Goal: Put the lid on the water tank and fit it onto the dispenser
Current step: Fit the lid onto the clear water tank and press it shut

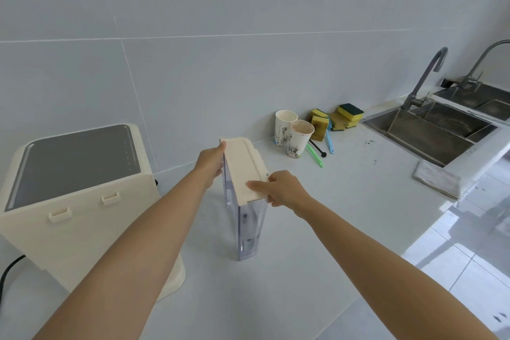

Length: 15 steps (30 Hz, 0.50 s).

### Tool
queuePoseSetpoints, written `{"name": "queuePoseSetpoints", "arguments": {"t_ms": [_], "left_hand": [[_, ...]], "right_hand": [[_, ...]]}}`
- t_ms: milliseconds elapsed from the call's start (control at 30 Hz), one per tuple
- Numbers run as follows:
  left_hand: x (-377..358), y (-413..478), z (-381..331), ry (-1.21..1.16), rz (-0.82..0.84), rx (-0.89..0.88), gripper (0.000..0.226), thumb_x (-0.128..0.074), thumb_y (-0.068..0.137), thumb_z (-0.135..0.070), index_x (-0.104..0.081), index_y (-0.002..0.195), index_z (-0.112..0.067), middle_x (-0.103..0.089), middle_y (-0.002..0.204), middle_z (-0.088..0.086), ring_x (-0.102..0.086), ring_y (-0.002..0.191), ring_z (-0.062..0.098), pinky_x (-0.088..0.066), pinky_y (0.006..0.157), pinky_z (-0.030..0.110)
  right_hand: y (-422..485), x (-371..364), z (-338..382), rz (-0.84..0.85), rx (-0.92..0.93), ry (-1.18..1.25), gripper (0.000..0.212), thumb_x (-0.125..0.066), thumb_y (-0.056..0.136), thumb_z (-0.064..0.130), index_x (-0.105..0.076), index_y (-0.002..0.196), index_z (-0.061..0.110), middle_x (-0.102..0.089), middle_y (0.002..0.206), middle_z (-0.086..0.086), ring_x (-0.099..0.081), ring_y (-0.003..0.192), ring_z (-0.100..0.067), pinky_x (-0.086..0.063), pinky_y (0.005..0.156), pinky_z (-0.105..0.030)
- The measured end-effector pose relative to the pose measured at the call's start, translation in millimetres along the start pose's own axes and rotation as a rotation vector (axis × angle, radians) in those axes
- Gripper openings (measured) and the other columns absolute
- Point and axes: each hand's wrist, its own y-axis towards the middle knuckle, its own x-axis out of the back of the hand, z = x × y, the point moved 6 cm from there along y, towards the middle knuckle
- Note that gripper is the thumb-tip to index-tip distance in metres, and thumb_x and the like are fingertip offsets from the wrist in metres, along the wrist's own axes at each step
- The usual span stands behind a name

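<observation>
Head view | tank [249,229] upright on counter [317,229], centre | lid [244,168] on top, long axis 11–5 o'clock | left hand [211,163] grips far end — right hand [281,188] pinches near end | dispenser [82,201] at 9 o'clock, left hand nearer

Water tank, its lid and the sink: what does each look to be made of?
Water tank: clear, faintly bluish hard plastic, apparently; parts inside show through its walls. Lid: opaque cream plastic with a matte look and moulded ridges, matching the dispenser casing. Sink: brushed metal, probably stainless steel, grey with a dull sheen.
</observation>
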Motion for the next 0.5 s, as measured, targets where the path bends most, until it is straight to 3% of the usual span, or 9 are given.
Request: {"name": "queuePoseSetpoints", "arguments": {"t_ms": [100,233,400,500], "left_hand": [[-7,2,-8,0.077,0.03,-0.013,0.028,-0.042,0.095,-0.031,-0.057,0.086,-0.009,-0.054,0.075,0.004,-0.049,0.063,0.015,-0.044,0.071,0.025],[-10,4,-19,0.217,0.054,-0.051,0.031,-0.041,0.095,-0.021,-0.052,0.067,-0.011,-0.051,0.066,0.002,-0.049,0.059,0.013,-0.043,0.055,0.019],[-11,2,-28,0.37,0.077,-0.111,0.034,-0.041,0.093,-0.018,-0.047,0.06,-0.012,-0.05,0.065,0.003,-0.05,0.058,0.014,-0.044,0.056,0.018],[-13,-6,-25,0.407,0.104,-0.113,0.026,-0.039,0.093,-0.019,-0.054,0.074,-0.011,-0.056,0.078,0.004,-0.054,0.071,0.017,-0.046,0.065,0.023]], "right_hand": [[-4,-9,5,0.039,-0.013,-0.016,0.038,-0.069,0.073,0.039,-0.053,0.08,0.005,-0.054,0.067,-0.004,-0.057,0.062,-0.021,-0.051,0.064,-0.027],[-7,-14,7,0.073,-0.029,0.036,0.033,-0.07,0.075,0.032,-0.053,0.08,0.004,-0.054,0.063,-0.003,-0.054,0.053,-0.013,-0.05,0.055,-0.019],[-8,-12,6,0.133,-0.013,0.005,0.038,-0.067,0.078,0.035,-0.059,0.088,-0.001,-0.06,0.07,-0.008,-0.056,0.055,-0.013,-0.05,0.059,-0.019],[-7,-4,8,0.169,-0.003,-0.131,0.054,-0.06,0.081,0.042,-0.062,0.1,-0.008,-0.068,0.091,-0.018,-0.06,0.064,-0.016,-0.05,0.065,-0.022]]}}
